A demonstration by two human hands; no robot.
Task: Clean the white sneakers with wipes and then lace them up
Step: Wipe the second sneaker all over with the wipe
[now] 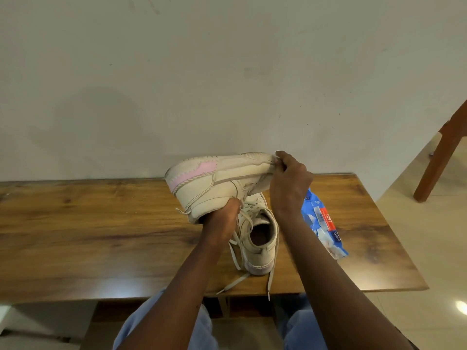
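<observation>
Gripping from below: left grip (222,219) clenches the collar of the raised sneaker (214,180), held on its side above the worktop (101,223).
Toe end: right grip (290,183) curls round the sneaker's toe; a white scrap shows at the fingertips, too small to identify.
Raised sneaker: off-white smooth upper, pink heel patch pointing left, thick pale sole facing the wall (227,72).
Second sneaker (260,238): stands upright just beneath, heel toward the person.
Laces (235,281): flat and loose, trailing over the near edge.
Wipes pack (323,223): crinkled blue plastic right of the sneakers; red label, print unreadable.
Worktop edges: far edge meets the wall; open wood grain stretches left.
Beyond the right edge: pale floor (429,236), wooden chair leg (439,157).
</observation>
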